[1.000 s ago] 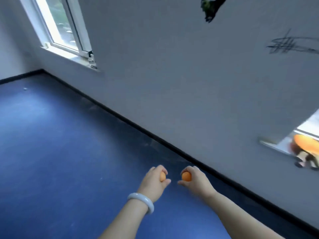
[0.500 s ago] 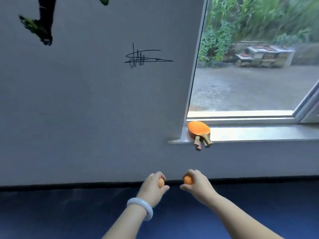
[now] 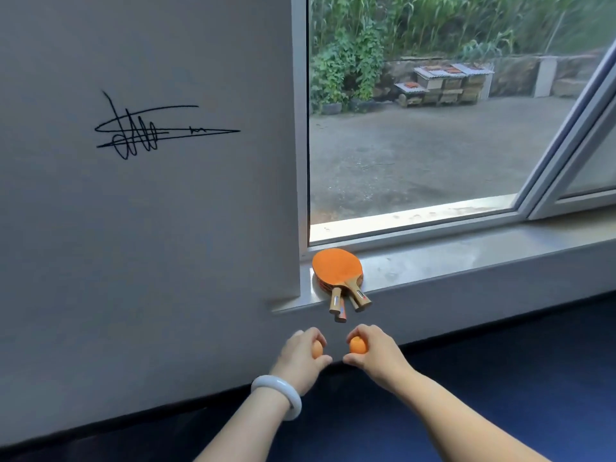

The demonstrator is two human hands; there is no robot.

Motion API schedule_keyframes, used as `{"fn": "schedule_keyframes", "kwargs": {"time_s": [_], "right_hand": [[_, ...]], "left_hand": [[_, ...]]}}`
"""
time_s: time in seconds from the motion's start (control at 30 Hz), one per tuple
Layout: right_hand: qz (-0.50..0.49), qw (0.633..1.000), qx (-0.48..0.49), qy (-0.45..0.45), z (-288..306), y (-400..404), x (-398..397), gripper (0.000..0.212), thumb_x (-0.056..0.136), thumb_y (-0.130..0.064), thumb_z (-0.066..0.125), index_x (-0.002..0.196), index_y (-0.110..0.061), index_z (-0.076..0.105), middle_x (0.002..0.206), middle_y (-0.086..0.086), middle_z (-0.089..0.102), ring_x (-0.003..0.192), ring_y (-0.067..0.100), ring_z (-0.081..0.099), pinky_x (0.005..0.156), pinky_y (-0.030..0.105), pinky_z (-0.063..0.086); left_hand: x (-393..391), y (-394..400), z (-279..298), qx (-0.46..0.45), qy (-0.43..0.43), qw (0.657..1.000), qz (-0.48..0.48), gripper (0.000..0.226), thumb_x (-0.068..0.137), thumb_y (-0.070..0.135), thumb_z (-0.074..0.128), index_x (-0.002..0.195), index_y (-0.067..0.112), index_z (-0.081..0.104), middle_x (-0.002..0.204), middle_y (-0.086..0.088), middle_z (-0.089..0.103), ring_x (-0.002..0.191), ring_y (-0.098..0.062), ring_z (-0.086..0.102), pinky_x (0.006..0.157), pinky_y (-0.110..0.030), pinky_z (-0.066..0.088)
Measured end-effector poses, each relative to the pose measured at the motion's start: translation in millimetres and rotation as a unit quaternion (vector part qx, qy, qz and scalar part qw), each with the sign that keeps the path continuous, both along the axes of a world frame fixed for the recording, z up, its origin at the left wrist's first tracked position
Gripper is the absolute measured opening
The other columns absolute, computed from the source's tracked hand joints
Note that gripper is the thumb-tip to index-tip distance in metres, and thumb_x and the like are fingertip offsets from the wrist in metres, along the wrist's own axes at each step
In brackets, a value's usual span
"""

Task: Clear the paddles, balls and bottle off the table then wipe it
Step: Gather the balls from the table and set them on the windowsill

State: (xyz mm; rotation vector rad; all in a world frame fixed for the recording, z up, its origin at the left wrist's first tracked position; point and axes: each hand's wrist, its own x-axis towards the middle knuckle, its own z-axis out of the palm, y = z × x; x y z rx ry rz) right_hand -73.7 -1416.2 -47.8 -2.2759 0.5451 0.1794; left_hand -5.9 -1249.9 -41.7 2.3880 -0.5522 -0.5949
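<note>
Grey wall (image 3: 150,228) and window sill (image 3: 466,261) fill the view; stacked paddles (image 3: 338,271) lie at the sill's left end, handles overhanging its edge. Below them, the left hand (image 3: 300,360) grips one orange ball (image 3: 317,351) and the right hand (image 3: 376,353) grips another ball (image 3: 358,345), hands near each other, above the blue floor (image 3: 500,378).

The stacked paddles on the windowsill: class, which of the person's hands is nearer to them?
Right, narrowly. The right hand, holding an orange ball, is just below the paddles and their handles. The left hand, with its ball, is below and further left.
</note>
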Motion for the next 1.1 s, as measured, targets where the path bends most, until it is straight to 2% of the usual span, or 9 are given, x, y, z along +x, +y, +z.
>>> {"fn": "schedule_keyframes", "kwargs": {"time_s": [0.23,0.47,0.57,0.67,0.77,0.9,1.0,1.1], "right_hand": [[0.038,0.998,0.036,0.017,-15.1,-89.5,75.1,0.029,0.078,-0.026,0.079,0.098,-0.035,0.059,0.103,-0.009,0.06,0.088,0.004,0.055,0.067,0.017,0.039],[0.082,0.996,0.022,0.037,-27.4,-154.4,146.1,0.037,0.077,-0.022,0.08,0.099,-0.027,0.051,0.101,-0.007,0.055,0.083,0.006,0.053,0.063,0.014,0.038],[0.11,0.993,0.001,0.043,-33.6,-163.0,174.0,0.035,0.079,-0.027,0.079,0.1,-0.026,0.051,0.108,-0.003,0.052,0.09,0.012,0.053,0.075,0.022,0.042],[0.14,0.989,0.014,0.039,-35.2,-167.8,202.6,0.037,0.079,-0.028,0.079,0.109,-0.026,0.056,0.112,-0.003,0.054,0.098,0.015,0.054,0.082,0.026,0.046],[0.144,0.988,0.038,0.035,-34.7,-169.4,229.2,0.04,0.08,-0.023,0.079,0.115,-0.027,0.059,0.1,-0.008,0.053,0.092,0.014,0.056,0.082,0.033,0.053],[0.136,0.988,0.063,0.038,-40.4,-166.8,263.4,0.041,0.081,-0.017,0.077,0.115,-0.032,0.06,0.1,-0.007,0.058,0.074,0.01,0.055,0.068,0.032,0.054],[0.151,0.986,0.066,0.037,-49.0,-161.7,284.9,0.041,0.084,-0.016,0.074,0.119,-0.031,0.059,0.104,-0.01,0.056,0.087,0.008,0.055,0.074,0.024,0.05],[0.148,0.983,0.097,0.042,-55.1,-154.8,304.2,0.034,0.09,-0.017,0.065,0.123,-0.026,0.06,0.107,-0.009,0.054,0.088,0.012,0.057,0.085,0.028,0.051]], "left_hand": [[52.6,-84.0,-9.4,-0.008,0.024,0.997,0.071,0.014,0.09,0.032,0.065,0.1,0.03,0.056,0.108,0.007,0.053,0.094,-0.012,0.055,0.085,-0.032,0.049],[83.9,-146.4,-24.2,-0.046,0.094,0.971,0.214,0.016,0.087,0.025,0.066,0.1,0.029,0.057,0.105,0.005,0.058,0.089,-0.011,0.055,0.068,-0.025,0.041],[99.4,-157.4,-28.4,-0.06,0.135,0.951,0.272,0.019,0.089,0.022,0.061,0.104,0.029,0.053,0.106,0.003,0.058,0.087,-0.015,0.057,0.072,-0.03,0.049],[122.9,-165.7,-33.5,-0.079,0.154,0.938,0.3,0.024,0.094,0.019,0.051,0.113,0.032,0.047,0.119,-0.003,0.052,0.097,-0.024,0.061,0.086,-0.038,0.053],[149.9,-171.5,-43.1,-0.101,0.162,0.927,0.323,0.029,0.096,0.015,0.047,0.12,0.03,0.045,0.116,-0.003,0.054,0.102,-0.025,0.061,0.094,-0.044,0.051],[180.5,-178.6,-57.1,-0.13,0.172,0.904,0.368,0.028,0.096,0.02,0.052,0.121,0.029,0.044,0.108,-0.003,0.057,0.094,-0.026,0.063,0.088,-0.046,0.055],[195.6,-184.8,-63.3,-0.123,0.163,0.899,0.388,0.022,0.095,0.025,0.056,0.114,0.033,0.048,0.108,0.0,0.057,0.09,-0.023,0.061,0.08,-0.039,0.055],[208.6,-191.6,-72.8,-0.143,0.159,0.875,0.435,0.023,0.093,0.019,0.06,0.111,0.032,0.053,0.113,-0.003,0.058,0.097,-0.023,0.059,0.086,-0.038,0.052]]}}
